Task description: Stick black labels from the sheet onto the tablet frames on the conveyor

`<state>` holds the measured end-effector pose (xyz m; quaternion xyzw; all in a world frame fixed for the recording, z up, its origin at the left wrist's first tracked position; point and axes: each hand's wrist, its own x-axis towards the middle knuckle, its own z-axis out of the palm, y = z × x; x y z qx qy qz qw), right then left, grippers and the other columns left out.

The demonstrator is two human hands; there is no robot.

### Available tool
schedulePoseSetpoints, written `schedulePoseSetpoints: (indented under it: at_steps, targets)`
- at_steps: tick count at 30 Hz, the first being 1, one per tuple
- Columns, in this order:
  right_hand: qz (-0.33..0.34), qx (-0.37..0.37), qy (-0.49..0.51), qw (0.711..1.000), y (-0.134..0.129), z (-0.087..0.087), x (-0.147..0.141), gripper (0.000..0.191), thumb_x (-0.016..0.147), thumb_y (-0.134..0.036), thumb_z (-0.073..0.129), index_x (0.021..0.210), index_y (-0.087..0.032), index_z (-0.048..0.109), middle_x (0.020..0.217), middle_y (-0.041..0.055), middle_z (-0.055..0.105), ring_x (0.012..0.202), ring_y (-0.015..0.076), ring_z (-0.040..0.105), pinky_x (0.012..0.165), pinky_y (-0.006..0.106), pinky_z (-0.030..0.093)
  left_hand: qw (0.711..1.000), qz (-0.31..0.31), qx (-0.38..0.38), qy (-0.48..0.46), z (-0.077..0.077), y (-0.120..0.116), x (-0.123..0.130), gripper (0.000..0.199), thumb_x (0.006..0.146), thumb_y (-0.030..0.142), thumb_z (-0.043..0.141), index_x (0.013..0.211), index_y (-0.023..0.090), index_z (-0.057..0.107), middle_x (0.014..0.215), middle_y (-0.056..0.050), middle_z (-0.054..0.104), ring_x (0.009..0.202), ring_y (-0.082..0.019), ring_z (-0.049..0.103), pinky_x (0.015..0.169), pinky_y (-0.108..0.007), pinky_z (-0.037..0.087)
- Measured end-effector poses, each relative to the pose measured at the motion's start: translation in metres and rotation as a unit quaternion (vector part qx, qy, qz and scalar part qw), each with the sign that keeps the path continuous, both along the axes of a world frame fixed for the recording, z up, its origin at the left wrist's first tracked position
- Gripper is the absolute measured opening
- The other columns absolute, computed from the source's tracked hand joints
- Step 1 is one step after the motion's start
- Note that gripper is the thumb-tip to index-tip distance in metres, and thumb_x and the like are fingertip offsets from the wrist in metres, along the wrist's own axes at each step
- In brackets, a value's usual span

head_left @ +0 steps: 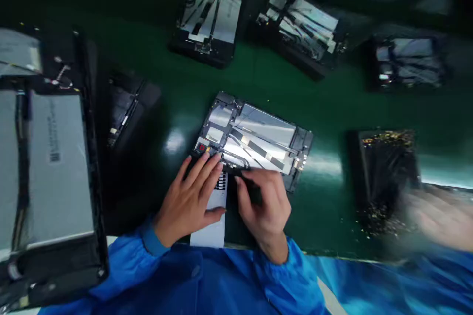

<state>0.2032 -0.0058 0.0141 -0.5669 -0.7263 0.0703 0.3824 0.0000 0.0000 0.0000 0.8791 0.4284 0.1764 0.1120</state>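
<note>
An opened tablet-like device (264, 128) lies tilted on the green table, its silver battery packs, cables and boards exposed. My left hand (190, 197) rests with fingers spread, the fingertips on the device's lower left edge. At the device's lower edge my right hand (266, 202) is closed, thumb and forefinger pinched together; anything between them is too small to make out. Partly under my left hand, a white strip with black marks (209, 231) runs from the table's front edge up to the device.
More opened devices lie at the back (229, 15), (310, 24) and back right (414, 61). A large one (61, 157) looms at left. At right, a person's blurred hand is by a black stack (391, 172).
</note>
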Motion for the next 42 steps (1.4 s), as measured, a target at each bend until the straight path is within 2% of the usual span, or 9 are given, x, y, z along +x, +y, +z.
schedulePoseSetpoints:
  at_steps: [3, 6, 11, 15, 20, 25, 31, 35, 42]
  targets:
    - [0.071, -0.054, 0.019, 0.996, -0.015, -0.003, -0.013, 0.020, 0.103, -0.004, 0.066, 0.111, -0.022, 0.068, 0.091, 0.0042, 0.072, 0.082, 0.0189, 0.068, 0.071, 0.033, 0.060, 0.999, 0.044, 0.013, 0.014, -0.004, -0.004, -0.001, 0.094, 0.100, 0.056, 0.072, 0.166, 0.000, 0.038, 0.177, -0.025, 0.046, 0.178, -0.030, -0.002, 0.144, -0.050, 0.018]
    - [0.095, -0.082, 0.028, 0.992, -0.022, -0.006, -0.018, 0.017, 0.105, -0.005, 0.063, 0.110, -0.021, 0.067, 0.092, 0.0052, 0.071, 0.081, 0.0185, 0.068, 0.070, 0.031, 0.060, 0.997, 0.060, 0.020, 0.037, -0.006, -0.007, -0.002, 0.103, 0.097, 0.063, 0.074, 0.169, 0.000, 0.035, 0.178, -0.027, 0.042, 0.178, -0.036, 0.005, 0.142, -0.054, 0.022]
    - [0.083, -0.082, -0.011, 0.993, -0.023, -0.006, -0.011, 0.017, 0.107, -0.006, 0.061, 0.113, -0.021, 0.066, 0.092, 0.0051, 0.068, 0.080, 0.0189, 0.064, 0.070, 0.032, 0.059, 0.997, 0.027, 0.021, 0.067, -0.007, -0.007, -0.004, 0.111, 0.086, 0.073, 0.084, 0.173, 0.019, 0.041, 0.180, -0.019, 0.043, 0.173, -0.042, 0.029, 0.140, -0.056, 0.025]
    - [0.077, -0.058, -0.069, 0.993, -0.026, -0.010, -0.013, 0.021, 0.105, -0.003, 0.056, 0.116, -0.020, 0.065, 0.090, 0.0052, 0.064, 0.079, 0.0206, 0.058, 0.069, 0.033, 0.056, 0.997, 0.013, 0.016, 0.068, -0.007, -0.005, -0.003, 0.099, 0.088, 0.074, 0.083, 0.169, 0.029, 0.049, 0.180, -0.012, 0.046, 0.167, -0.040, 0.041, 0.142, -0.056, 0.018]
    - [0.017, -0.056, -0.129, 0.990, -0.033, -0.016, -0.020, 0.024, 0.101, 0.000, 0.052, 0.109, -0.020, 0.064, 0.087, 0.0048, 0.059, 0.078, 0.0227, 0.051, 0.068, 0.036, 0.050, 0.998, 0.012, 0.006, 0.063, -0.008, -0.004, -0.001, 0.099, 0.090, 0.077, 0.080, 0.169, 0.024, 0.051, 0.179, -0.015, 0.047, 0.166, -0.041, 0.041, 0.142, -0.058, 0.016]
    - [0.061, -0.061, -0.130, 0.988, -0.031, -0.016, -0.014, 0.024, 0.101, 0.001, 0.051, 0.103, -0.020, 0.062, 0.087, 0.0055, 0.060, 0.079, 0.0233, 0.051, 0.068, 0.036, 0.049, 0.998, 0.012, 0.001, 0.062, -0.007, -0.002, 0.000, 0.102, 0.085, 0.074, 0.086, 0.170, 0.030, 0.050, 0.180, -0.014, 0.045, 0.166, -0.044, 0.040, 0.140, -0.060, 0.018]
    - [0.077, -0.077, -0.052, 0.993, -0.031, -0.012, -0.002, 0.019, 0.108, -0.006, 0.056, 0.120, -0.017, 0.064, 0.099, 0.0088, 0.068, 0.088, 0.0220, 0.062, 0.077, 0.033, 0.058, 0.997, -0.006, 0.010, 0.075, -0.005, -0.002, 0.000, 0.108, 0.081, 0.075, 0.088, 0.172, 0.032, 0.048, 0.180, -0.016, 0.045, 0.165, -0.046, 0.040, 0.139, -0.063, 0.020]
    - [0.107, -0.054, -0.075, 0.990, -0.033, -0.012, -0.001, 0.029, 0.106, -0.002, 0.049, 0.122, -0.015, 0.069, 0.101, 0.0102, 0.070, 0.087, 0.0216, 0.061, 0.076, 0.034, 0.059, 0.997, -0.028, 0.017, 0.074, -0.006, -0.002, -0.001, 0.103, 0.083, 0.073, 0.088, 0.171, 0.037, 0.049, 0.180, -0.012, 0.045, 0.164, -0.046, 0.042, 0.140, -0.063, 0.018]
    - [0.105, -0.028, -0.161, 0.981, -0.031, -0.018, -0.004, 0.025, 0.107, -0.005, 0.048, 0.114, -0.010, 0.071, 0.092, 0.0106, 0.063, 0.084, 0.0248, 0.053, 0.068, 0.038, 0.052, 0.994, -0.048, 0.015, 0.094, -0.006, -0.001, -0.002, 0.093, 0.089, 0.071, 0.082, 0.169, 0.034, 0.054, 0.181, -0.010, 0.044, 0.166, -0.044, 0.040, 0.141, -0.062, 0.017]
